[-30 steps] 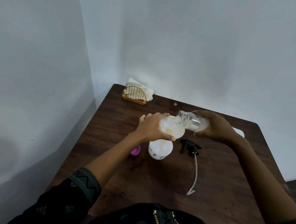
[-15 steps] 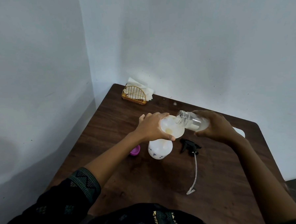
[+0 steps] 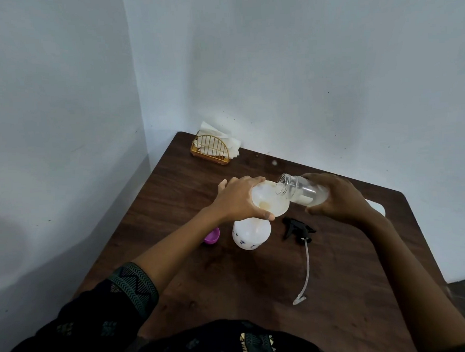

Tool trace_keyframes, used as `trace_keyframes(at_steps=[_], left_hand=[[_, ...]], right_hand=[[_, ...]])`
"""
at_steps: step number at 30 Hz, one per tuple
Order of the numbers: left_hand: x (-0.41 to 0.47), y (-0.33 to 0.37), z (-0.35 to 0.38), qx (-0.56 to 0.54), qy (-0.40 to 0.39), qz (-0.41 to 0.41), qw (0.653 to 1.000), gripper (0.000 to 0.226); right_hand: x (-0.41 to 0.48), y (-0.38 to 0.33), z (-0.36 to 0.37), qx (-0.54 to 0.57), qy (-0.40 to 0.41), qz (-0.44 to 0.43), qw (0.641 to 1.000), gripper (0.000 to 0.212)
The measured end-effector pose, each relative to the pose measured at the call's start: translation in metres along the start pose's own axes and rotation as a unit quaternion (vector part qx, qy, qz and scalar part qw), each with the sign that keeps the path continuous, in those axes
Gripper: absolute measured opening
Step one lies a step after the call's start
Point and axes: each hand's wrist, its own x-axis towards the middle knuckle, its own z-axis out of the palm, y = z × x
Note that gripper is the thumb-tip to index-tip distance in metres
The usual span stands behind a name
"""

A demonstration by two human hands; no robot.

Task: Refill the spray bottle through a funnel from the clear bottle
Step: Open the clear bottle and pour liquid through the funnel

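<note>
Head camera view, looking down at a dark wooden table [image 3: 339, 278] pushed into the corner of two pale walls. Near the middle of the table a white spray bottle [image 3: 252, 232] with small dark markings stands upright, its top removed. A translucent white funnel [image 3: 270, 200] sits in its neck. The person's left hand [image 3: 238, 199] grips the funnel's rim, fingers curled over the far edge and thumb on the near edge. The right hand [image 3: 337, 197] is wrapped around the base of the clear bottle [image 3: 299, 189], which is tipped almost on its side, its open threaded mouth over the funnel's right edge. A pale liquid lies along the bottle's lower side; whether any is flowing cannot be made out.

Just right of the spray bottle, the black trigger head [image 3: 296, 227] lies on the table, its thin clear tube [image 3: 306, 269] trailing towards the person. A small purple cap [image 3: 212, 236] lies just left of the spray bottle, partly hidden by the left forearm. In the far corner a gold wire holder [image 3: 211, 150] holds white napkins [image 3: 210, 131]. The left arm wears a dark patterned sleeve [image 3: 124, 286] pushed up the forearm; the right forearm is bare
</note>
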Motion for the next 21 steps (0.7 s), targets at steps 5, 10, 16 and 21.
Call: trace_keyframes(at_steps=[5,10,16,21], left_hand=[[0.0002,-0.0001,0.0001,0.005,-0.004,-0.003,1.000,0.092],[0.0005,-0.0006,0.0010,0.005,-0.005,-0.004,1.000,0.093],[0.0012,-0.0007,0.0004,0.005,-0.006,-0.002,1.000,0.093],[0.0014,-0.0014,0.0010,0.003,-0.004,-0.002,1.000,0.093]], right_hand=[[0.0006,0.0004,-0.0001,-0.001,0.000,0.005,1.000,0.070],[0.0006,0.0006,0.0005,-0.001,0.000,0.003,1.000,0.070],[0.0011,0.0004,0.0001,0.002,0.002,0.001,1.000,0.070],[0.0008,-0.0023,-0.0008,0.006,0.006,0.004,1.000,0.071]])
